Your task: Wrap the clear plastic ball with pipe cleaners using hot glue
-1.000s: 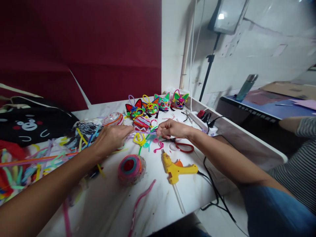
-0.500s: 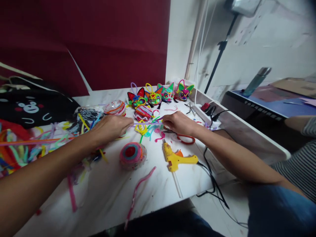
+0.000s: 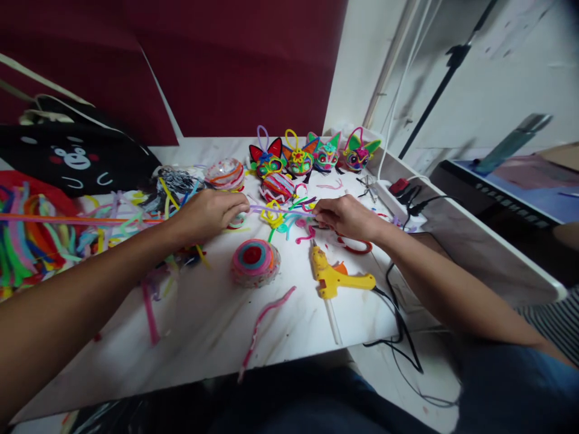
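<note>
A light purple pipe cleaner (image 3: 289,211) stretches level above the table between my two hands. My left hand (image 3: 212,216) pinches its left end, and the fingers of my right hand (image 3: 344,216) are closed on the other end. Beneath it lie a yellow looped piece (image 3: 272,214) and several curled bits. Closer to me sits a round ball (image 3: 256,263) wrapped in pink, orange and blue rings around a red centre. A yellow hot glue gun (image 3: 337,278) rests below my right hand, beside orange-handled scissors (image 3: 357,246) partly hidden by that hand.
Several colourful eared animal heads (image 3: 298,158) stand at the back. Loose pipe cleaners (image 3: 36,235) pile up at the left by a black bag (image 3: 72,160). A power strip (image 3: 393,199) lies by the right rim, and a pink strip (image 3: 266,319) near the front edge.
The view has tilted and shifted, so the table's things appear higher and farther right. Both hands still hold the purple pipe cleaner stretched between them.
</note>
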{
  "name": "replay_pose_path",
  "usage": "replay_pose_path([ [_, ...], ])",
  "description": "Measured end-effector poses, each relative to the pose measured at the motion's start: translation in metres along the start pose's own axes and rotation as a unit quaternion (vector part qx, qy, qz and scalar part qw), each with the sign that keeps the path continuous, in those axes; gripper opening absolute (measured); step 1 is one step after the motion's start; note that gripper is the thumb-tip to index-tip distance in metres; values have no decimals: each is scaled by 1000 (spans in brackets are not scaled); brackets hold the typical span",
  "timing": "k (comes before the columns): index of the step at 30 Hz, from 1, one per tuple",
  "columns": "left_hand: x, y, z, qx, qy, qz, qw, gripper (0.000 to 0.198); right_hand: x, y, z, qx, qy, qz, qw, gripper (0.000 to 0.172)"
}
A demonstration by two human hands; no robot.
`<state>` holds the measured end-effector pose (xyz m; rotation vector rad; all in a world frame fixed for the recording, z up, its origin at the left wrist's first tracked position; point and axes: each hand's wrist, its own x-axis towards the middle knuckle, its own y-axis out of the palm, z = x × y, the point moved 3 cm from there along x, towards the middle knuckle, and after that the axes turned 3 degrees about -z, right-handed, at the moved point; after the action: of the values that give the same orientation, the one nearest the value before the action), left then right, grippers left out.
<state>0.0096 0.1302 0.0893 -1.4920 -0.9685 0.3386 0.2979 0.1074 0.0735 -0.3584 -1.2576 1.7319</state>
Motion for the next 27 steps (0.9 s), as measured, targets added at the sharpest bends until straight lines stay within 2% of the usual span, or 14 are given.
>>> replay_pose_path([
  [2,-5,-1,-1,4,-15,5,1000,40,-2,0,1,15,4,5,1000,16],
  [5,-19,-1,-6,-31,-71,-4,997,42,-5,2,-2,27,23,-5,999,15],
  [6,-25,1,-9,-53,-97,-9,994,46,-5,3,-3,28,32,-13,999,15],
  [9,-49,13,-22,-99,-117,-4,988,61,-3,10,-9,19,59,-35,997,16],
  [10,-57,19,-27,-113,-114,-4,987,67,-1,12,-11,12,67,-39,997,17],
  [13,-78,40,-39,-109,-68,46,991,79,3,18,-14,-29,87,-47,995,21],
  [17,-91,59,-41,-131,-79,54,987,83,-6,16,-11,-101,95,-64,988,27],
  [19,-92,63,-38,-141,-98,40,984,85,-21,14,-5,-116,88,-48,988,30],
  [22,-91,67,-33,-157,-113,22,981,88,-54,11,8,-110,68,13,992,32],
  [26,-90,69,-32,-178,-94,5,980,82,-100,13,25,-92,17,110,990,37],
  [27,-89,69,-33,-180,-89,1,980,81,-109,16,27,-107,13,129,986,43],
])
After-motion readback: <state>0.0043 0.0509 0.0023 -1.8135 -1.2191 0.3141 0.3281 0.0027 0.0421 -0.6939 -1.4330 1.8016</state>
